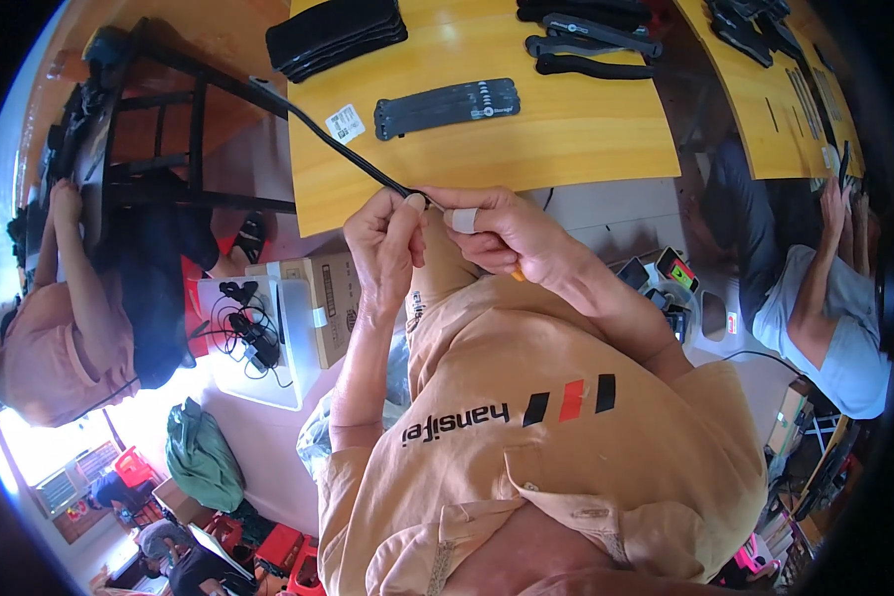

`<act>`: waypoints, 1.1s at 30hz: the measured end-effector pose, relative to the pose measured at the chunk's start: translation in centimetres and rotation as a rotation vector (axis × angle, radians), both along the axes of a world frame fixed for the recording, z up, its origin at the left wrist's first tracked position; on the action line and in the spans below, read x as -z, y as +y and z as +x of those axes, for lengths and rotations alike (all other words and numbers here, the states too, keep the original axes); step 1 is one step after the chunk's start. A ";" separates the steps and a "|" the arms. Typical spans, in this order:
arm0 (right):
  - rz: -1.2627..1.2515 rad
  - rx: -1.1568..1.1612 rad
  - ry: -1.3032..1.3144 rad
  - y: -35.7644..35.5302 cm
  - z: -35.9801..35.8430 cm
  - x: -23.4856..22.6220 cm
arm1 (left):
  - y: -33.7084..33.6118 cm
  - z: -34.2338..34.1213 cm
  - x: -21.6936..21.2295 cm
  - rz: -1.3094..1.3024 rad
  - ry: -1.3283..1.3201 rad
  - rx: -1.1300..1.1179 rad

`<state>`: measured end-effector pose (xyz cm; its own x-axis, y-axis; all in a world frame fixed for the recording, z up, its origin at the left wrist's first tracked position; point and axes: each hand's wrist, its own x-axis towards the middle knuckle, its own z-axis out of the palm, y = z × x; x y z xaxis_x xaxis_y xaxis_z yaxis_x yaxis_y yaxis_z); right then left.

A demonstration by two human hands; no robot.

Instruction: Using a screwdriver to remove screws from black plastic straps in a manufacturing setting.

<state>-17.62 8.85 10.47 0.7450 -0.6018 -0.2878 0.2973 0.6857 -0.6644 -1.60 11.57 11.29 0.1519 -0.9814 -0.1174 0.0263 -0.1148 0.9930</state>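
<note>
My left hand (382, 238) and my right hand (502, 233) meet at the near edge of a yellow wooden table (586, 139). Both pinch the near end of a long thin black strap (333, 139), which runs up and left across the table corner. A white band of tape wraps one right-hand finger, and a small orange thing peeks out below that hand. Beyond the hands, a flat bundle of black straps (447, 104) lies beside a small white label (345, 122).
A stack of black pieces (336, 35) and more black straps (591, 45) lie at the table's far side. A black stool (159, 129), a cardboard box (318, 298) and a white box of cables (253, 343) stand left. Other people sit at left (70, 338) and right (824, 318).
</note>
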 end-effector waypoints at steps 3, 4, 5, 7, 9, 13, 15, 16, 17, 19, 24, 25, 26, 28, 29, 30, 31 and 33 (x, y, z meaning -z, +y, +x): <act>0.068 -0.047 -0.055 -0.2 -0.1 0.4 | 0.0 0.4 0.6 -0.029 0.183 0.020; 0.070 -0.047 -0.054 -0.2 -0.1 0.3 | -0.1 0.4 0.8 -0.026 0.184 0.019; 0.062 -0.036 -0.051 -0.2 0.0 0.3 | -0.2 0.4 0.9 -0.012 0.220 0.007; 0.053 -0.029 -0.049 -0.1 0.2 0.2 | -0.2 0.3 1.0 0.002 0.254 -0.008; -0.333 0.055 0.203 -0.2 0.6 0.1 | -0.3 0.3 0.7 0.064 0.238 -0.070; -0.884 0.344 0.405 -0.4 0.9 1.8 | -0.1 0.9 0.1 0.069 0.211 -0.054; -0.784 0.179 0.357 -0.7 0.7 0.9 | 0.4 1.1 0.1 0.120 0.243 0.009; -0.788 0.182 0.359 -0.8 0.6 0.5 | 0.6 1.1 -0.2 0.116 0.244 0.013; -0.869 0.074 0.404 -1.0 0.5 0.1 | 0.9 1.1 -0.7 0.141 0.205 0.094; -0.951 -0.035 0.453 -1.1 0.2 -0.6 | 1.4 1.3 -1.1 0.171 0.172 0.199; -0.784 -0.229 0.224 -0.7 -0.8 -1.4 | 1.9 1.4 -1.7 0.213 0.234 0.322; -0.787 -0.232 0.225 -0.6 -0.8 -1.4 | 1.9 1.5 -1.5 0.222 0.325 0.371; -0.723 -0.203 0.157 -0.4 -0.7 -1.2 | 1.9 1.6 -1.4 0.219 0.327 0.370; -0.663 -0.175 0.091 0.0 -0.7 -1.1 | 2.1 1.5 -1.1 0.191 0.325 0.409; -0.561 -0.170 0.020 0.1 -0.7 -1.1 | 2.3 1.3 -1.0 0.187 0.325 0.408; -0.459 -0.165 -0.049 0.3 -0.7 -1.0 | 2.5 1.0 -0.9 0.160 0.367 0.409; -0.461 -0.164 -0.049 0.5 -0.9 -0.9 | 2.8 0.7 -0.8 0.135 0.408 0.414; 0.140 -0.222 -0.335 0.9 -1.2 -0.6 | 3.0 0.2 -1.3 0.165 0.526 0.396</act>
